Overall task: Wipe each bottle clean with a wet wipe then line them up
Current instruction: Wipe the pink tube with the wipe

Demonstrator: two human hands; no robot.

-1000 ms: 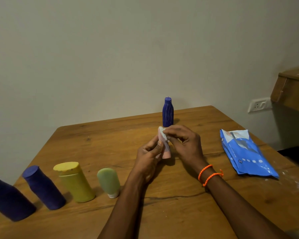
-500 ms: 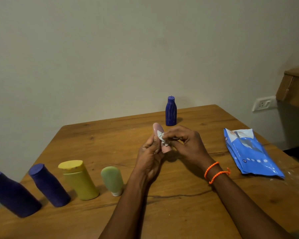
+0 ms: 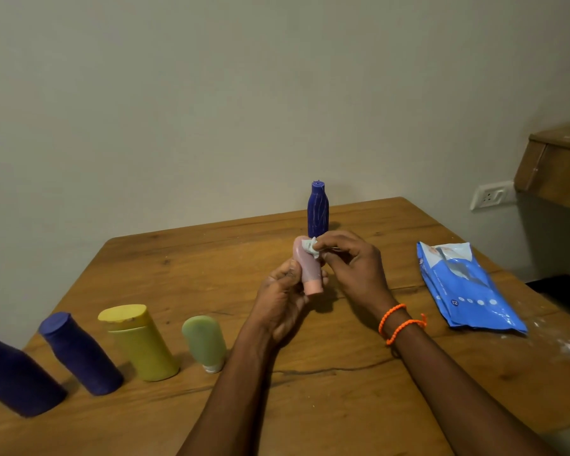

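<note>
Bare counter [image 3: 310,406] near front edge; far edge meets wall behind blue ribbed bottle [image 3: 318,210]. Pink tube [image 3: 307,266] held cap-down above counter centre, left hand [image 3: 285,302] curled round its lower body; right hand [image 3: 349,264] pinching wet wipe [image 3: 311,247] against its top. Six containers: four standing in row at left, two purple, one yellow, one green. One wipes pack [image 3: 464,287] at right.

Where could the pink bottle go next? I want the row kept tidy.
Bare wood lies right of the green tube, below the hands' forearms, ending the row. More bare table spans behind the row. The left edge is crowded with the yellow bottle and two purple ones; the wipes pack fills the right.
</note>
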